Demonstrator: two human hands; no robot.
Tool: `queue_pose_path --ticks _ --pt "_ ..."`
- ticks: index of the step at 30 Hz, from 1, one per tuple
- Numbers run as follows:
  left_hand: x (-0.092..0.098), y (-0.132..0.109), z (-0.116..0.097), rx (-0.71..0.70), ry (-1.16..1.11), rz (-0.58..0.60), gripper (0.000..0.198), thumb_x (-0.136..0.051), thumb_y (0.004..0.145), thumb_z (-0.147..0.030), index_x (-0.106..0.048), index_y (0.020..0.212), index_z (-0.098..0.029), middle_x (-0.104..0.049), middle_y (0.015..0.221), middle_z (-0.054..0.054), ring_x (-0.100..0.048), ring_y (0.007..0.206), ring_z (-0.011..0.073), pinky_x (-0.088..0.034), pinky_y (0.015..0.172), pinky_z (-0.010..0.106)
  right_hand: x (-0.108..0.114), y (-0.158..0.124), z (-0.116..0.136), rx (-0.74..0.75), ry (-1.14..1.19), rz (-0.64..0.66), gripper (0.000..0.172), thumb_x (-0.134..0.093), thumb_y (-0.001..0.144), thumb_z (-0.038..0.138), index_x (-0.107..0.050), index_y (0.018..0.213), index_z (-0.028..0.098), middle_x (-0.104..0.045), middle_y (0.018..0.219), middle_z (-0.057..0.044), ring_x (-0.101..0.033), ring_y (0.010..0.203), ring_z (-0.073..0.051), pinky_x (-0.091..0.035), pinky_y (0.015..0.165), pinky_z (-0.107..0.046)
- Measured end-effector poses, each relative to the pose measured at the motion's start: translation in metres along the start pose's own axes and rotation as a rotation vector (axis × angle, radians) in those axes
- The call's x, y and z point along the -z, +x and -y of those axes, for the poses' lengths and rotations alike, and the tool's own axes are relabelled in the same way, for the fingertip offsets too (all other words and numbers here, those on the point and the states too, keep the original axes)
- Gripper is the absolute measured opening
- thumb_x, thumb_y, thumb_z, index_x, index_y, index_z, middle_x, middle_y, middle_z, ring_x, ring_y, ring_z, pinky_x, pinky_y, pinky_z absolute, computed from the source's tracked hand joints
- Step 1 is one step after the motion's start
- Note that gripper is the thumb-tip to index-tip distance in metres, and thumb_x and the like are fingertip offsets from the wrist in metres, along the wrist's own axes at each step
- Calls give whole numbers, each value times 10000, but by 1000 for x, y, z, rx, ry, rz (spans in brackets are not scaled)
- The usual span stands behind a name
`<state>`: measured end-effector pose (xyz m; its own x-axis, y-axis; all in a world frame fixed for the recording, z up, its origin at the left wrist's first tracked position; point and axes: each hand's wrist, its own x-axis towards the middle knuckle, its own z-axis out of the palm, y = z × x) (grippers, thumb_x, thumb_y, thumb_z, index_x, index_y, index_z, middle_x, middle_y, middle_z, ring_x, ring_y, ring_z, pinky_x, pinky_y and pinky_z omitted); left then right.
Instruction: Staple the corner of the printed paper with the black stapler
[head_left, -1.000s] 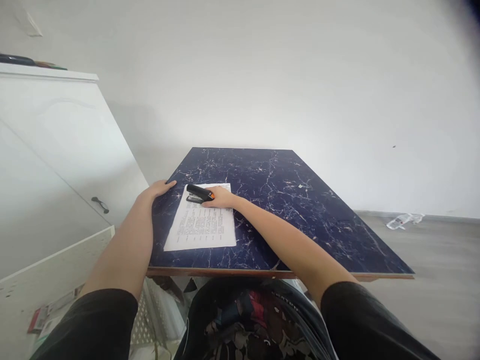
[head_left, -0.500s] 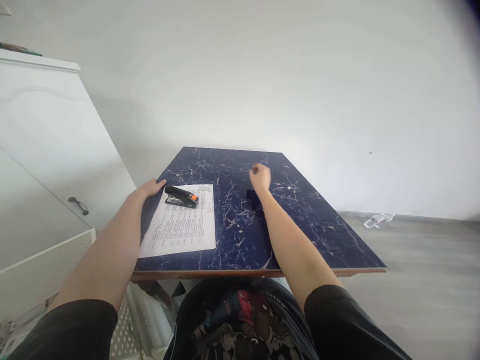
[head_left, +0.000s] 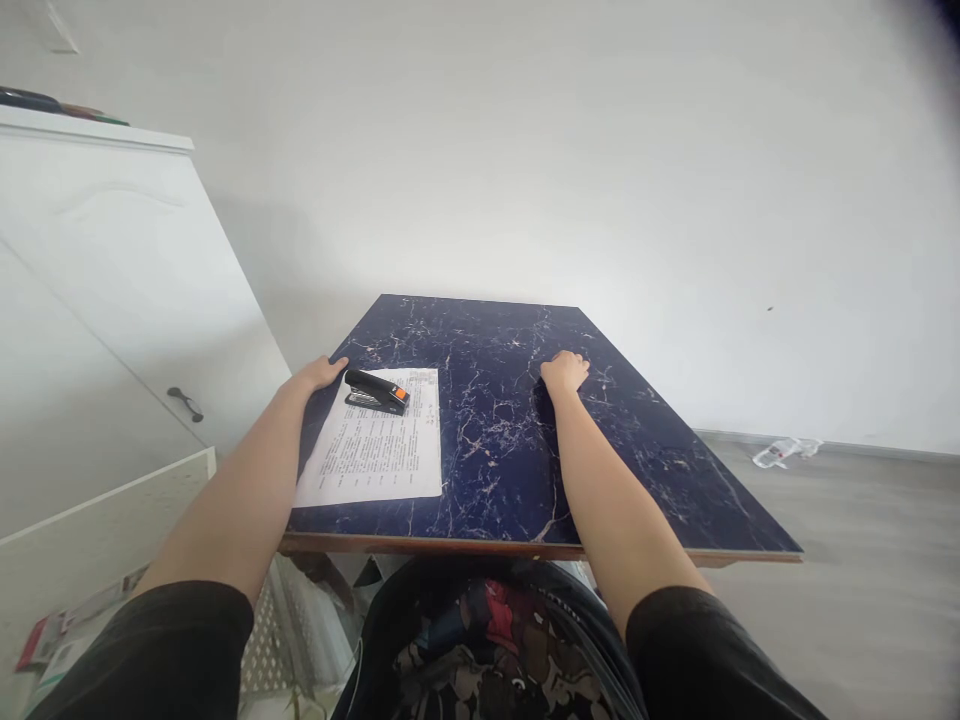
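My left hand [head_left: 321, 374] rests at the left edge of the dark blue marbled table [head_left: 495, 470], its thumb on top and its other fingers mostly hidden over the edge; it appears to grip that edge. Close by that thumb, a black stapler [head_left: 377, 392] with an orange patch lies on a printed sheet of paper [head_left: 382, 460]. The sheet has small handwritten marks near its upper right corner. Toward the table's right side, my right hand [head_left: 566, 373] is low over the surface with its fingers curled in. Whatever those fingers may hold is hidden.
A white cabinet [head_left: 112, 260] with a dark handle stands to the left, with some items lying on its top. Behind the table is a white wall [head_left: 510, 160]. On the grey floor to the right lies a clear plastic item [head_left: 784, 453].
My right hand has moved rightward and lower, and its fingers now curl on the right side of the table. The left hand keeps its place by the edge; the view has shifted slightly.
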<state>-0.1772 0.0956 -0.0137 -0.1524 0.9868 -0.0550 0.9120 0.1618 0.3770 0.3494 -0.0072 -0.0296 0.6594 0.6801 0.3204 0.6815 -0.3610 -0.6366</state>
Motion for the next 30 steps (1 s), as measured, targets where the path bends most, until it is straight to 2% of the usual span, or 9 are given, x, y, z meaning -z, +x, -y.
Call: queue_pose_path --ticks 3,5,9,12,14,17,19,25,30 --pt "2 -4 -2 4 -5 8 773 -488 960 -628 -596 1437 -29 -611 1443 284 -633 1288 438 -544 998 474 -12 -11 22 209 2 152 225 -656 743 166 -757 940 128 -655 1129 -239 -544 1234 -411 -417 1095 -573" --pt "3 -7 -3 9 -5 20 783 -478 964 -624 -582 1452 -21 -601 1452 288 -628 1291 447 -544 997 489 -22 -25 43 376 21 256 270 -628 760 137 -764 993 135 -676 1142 -200 -572 1229 -369 -413 1130 -530" --pt "3 -8 -5 4 3 10 757 -460 978 -589 -579 1449 -9 -607 1440 295 -630 1293 441 -535 1011 494 -38 -56 79 719 97 474 453 -576 822 91 -737 1227 211 -637 1399 -106 -590 1298 -263 -420 1177 -410" --pt "3 -7 -6 -4 8 0 743 -453 983 -576 -593 1425 5 -616 1424 302 -635 1290 435 -534 1011 480 -42 -65 89 954 136 580 615 -498 827 17 -660 1378 235 -520 1578 -57 -486 1448 -232 -356 1240 -416" --pt "3 -7 -6 -5 10 -5 746 -466 975 -591 -607 1403 3 -630 1404 305 -643 1275 440 -537 999 478 -42 -64 87 959 113 540 632 -464 829 -3 -634 1406 192 -536 1561 -94 -493 1441 -244 -352 1243 -433" --pt "3 -8 -6 -8 9 -19 758 -507 942 -645 -639 1362 -28 -672 1346 295 -662 1238 455 -546 973 489 -42 -57 78 872 51 480 524 -458 857 10 -698 1296 165 -677 1356 -124 -614 1272 -261 -426 1176 -420" --pt "4 -9 -7 -13 7 -27 769 -521 922 -677 -653 1341 -46 -692 1316 286 -669 1223 457 -548 965 492 -42 -55 75 869 28 489 466 -459 873 20 -730 1224 165 -708 1268 -121 -643 1196 -266 -454 1139 -414" --pt "4 -11 -8 -23 8 -38 784 -508 914 -700 -666 1316 -46 -715 1264 284 -680 1191 462 -550 945 501 -39 -69 87 918 -6 519 404 -468 930 60 -736 1212 170 -693 1276 -127 -612 1213 -285 -457 1120 -402" --pt "2 -6 -5 -13 18 -23 773 -485 939 -656 -658 1330 -13 -677 1338 294 -669 1226 443 -549 951 459 -34 -75 91 917 -25 533 386 -475 955 75 -721 1245 144 -671 1294 -155 -604 1210 -293 -459 1109 -409"
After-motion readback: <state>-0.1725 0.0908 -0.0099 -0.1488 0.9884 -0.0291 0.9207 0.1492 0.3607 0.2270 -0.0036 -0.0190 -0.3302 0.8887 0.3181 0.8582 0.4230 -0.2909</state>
